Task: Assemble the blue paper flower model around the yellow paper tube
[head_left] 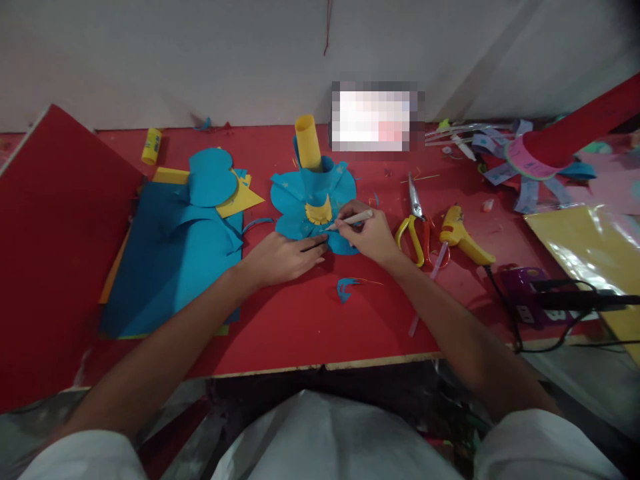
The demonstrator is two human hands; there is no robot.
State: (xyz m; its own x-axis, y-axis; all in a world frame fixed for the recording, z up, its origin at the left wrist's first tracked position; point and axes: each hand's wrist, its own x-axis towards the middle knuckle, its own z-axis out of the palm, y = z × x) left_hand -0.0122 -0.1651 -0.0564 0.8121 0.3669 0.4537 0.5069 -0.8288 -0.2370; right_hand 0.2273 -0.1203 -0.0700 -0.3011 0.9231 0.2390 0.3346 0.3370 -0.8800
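On the red table, a blue paper flower shape (291, 189) with rounded petals lies in front of me. A blue paper tube and a yellow paper tube (309, 150) stand at its back, and a curved yellow paper piece (319, 213) with a cut fringe sits near its middle. My right hand (369, 233) is closed round a white pen (359, 217), its tip at the blue paper near the yellow fringe. My left hand (286, 259) lies flat with fingers stretched out on the flower's near edge. What is under those fingertips is hidden.
Scissors (414, 220) and a yellow glue gun (463, 237) lie to the right, near a purple power strip (527, 293) with cords. Blue sheets (165, 267) and a glue stick (151, 147) are at left, beside a red board (60, 253). Blue scraps (345, 289) lie in front.
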